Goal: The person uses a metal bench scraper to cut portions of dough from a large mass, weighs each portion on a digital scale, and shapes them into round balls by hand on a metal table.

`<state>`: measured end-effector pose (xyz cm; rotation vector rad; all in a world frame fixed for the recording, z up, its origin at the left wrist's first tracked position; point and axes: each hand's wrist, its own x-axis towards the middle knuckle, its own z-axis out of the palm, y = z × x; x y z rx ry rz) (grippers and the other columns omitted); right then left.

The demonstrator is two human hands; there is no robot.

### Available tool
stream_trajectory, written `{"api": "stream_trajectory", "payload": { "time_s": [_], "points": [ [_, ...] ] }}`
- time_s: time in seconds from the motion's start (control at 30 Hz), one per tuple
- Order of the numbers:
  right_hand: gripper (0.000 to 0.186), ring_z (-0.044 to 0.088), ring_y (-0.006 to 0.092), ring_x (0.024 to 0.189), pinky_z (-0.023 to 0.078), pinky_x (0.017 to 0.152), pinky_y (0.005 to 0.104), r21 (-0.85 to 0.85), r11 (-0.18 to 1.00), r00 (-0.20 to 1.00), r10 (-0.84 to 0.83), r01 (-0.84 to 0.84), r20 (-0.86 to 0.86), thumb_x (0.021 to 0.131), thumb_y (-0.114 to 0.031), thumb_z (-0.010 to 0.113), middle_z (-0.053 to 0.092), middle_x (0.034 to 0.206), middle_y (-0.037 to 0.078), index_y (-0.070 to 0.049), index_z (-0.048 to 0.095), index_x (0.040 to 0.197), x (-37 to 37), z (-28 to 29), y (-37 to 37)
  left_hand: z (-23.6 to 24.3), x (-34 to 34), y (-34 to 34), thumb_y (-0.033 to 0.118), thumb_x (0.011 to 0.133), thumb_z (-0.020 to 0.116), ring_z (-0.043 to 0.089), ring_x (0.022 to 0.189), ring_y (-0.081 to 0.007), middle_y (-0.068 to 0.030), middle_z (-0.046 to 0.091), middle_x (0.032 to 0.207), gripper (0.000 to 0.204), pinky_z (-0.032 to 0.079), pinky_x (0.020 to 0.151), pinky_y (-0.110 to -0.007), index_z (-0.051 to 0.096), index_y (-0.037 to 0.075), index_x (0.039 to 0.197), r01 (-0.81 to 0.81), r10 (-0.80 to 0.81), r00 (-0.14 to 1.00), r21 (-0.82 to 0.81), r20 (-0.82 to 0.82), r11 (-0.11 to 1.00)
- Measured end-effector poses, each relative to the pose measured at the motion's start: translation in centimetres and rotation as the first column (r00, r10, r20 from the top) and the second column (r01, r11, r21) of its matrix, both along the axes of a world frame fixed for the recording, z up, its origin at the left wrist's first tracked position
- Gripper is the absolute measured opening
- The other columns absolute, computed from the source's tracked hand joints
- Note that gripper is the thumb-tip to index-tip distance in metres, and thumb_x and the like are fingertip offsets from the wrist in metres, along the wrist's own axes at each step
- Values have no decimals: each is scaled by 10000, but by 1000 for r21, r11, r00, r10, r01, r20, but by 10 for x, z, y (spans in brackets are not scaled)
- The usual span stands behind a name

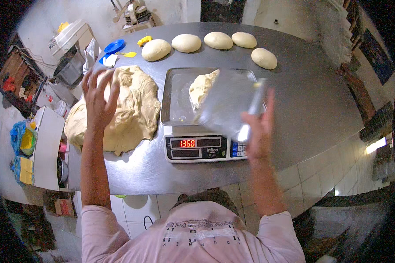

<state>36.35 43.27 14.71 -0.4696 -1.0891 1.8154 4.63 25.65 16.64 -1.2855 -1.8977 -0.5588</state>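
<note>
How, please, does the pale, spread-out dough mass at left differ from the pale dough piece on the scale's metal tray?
The dough mass is far larger than the partly hidden dough piece; the mass spreads on the grey metal table, the piece sits on the tray. Both look pale and irregular.

In the upper left of the frame lie a round blue lid [114, 47], a flat yellow piece [128, 55] just beside it and a small bright yellow object [145, 40] to their right. Farther left stand a large grey tub [69, 69] and a white box-like case [70, 38]. A metal device [133, 14] sits at the top edge. At middle left, a blue plastic bag [17, 136] is near a white panel [47, 151]. Pale floor tiles [138, 206] show at lower centre; a dark blue panel [376, 58] hangs upper right.
</note>
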Motion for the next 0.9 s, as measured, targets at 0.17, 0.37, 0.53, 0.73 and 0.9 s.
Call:
{"api": "stream_trajectory", "payload": {
  "time_s": [0.17, 0.37, 0.53, 0.73, 0.9],
  "points": [
    [858, 375, 285, 1271, 315, 1056, 372, 255, 914, 924, -358, 317, 135, 743, -105, 583, 283, 1440, 173, -71, 142, 1478, 25, -17, 30, -107, -41, -91, 431, 828, 606, 92, 1398, -358, -130, 411, 1338, 411, 142, 1015, -693, 668, 99, 1061, -366, 508, 837, -479, 206, 798],
    [883, 367, 274, 1269, 273, 1074, 371, 350, 921, 958, -238, 171, 160, 731, -49, 576, 296, 1440, 158, -103, 119, 1485, 22, -6, 20, -27, 26, -22, 363, 820, 646, 328, 1312, -370, -166, 444, 1335, 493, 299, 1045, -517, 575, 69, 1210, 11, -43, 946, 101, 322, 995],
    [920, 387, 258, 1242, 294, 1062, 368, 433, 901, 982, -113, 37, 151, 714, -39, 583, 312, 1419, 164, -95, 86, 1487, -6, 10, -7, 13, 122, 39, 243, 883, 643, 581, 1034, -186, -166, 619, 1119, 487, 442, 905, -309, 491, -43, 1247, 377, -355, -113, 370, 928, 849],
    [942, 377, 266, 1256, 308, 1056, 379, 484, 874, 977, -147, 55, 154, 695, -23, 585, 294, 1432, 159, -96, 77, 1486, -5, 4, -7, 1, 138, 63, 231, 887, 625, 577, 719, -103, -52, 649, 791, 247, 460, 652, -262, 640, -16, 884, 549, -281, -91, 283, 955, 786],
    [917, 363, 294, 1270, 269, 1080, 372, 396, 889, 951, -291, 229, 104, 665, -67, 570, 289, 1433, 171, -108, 152, 1480, 27, -12, 18, -12, 131, 82, 170, 899, 585, 600, 736, -137, -56, 654, 778, 169, 470, 694, -288, 653, 15, 894, 501, -354, 230, 202, 906, 842]
  ]
}}
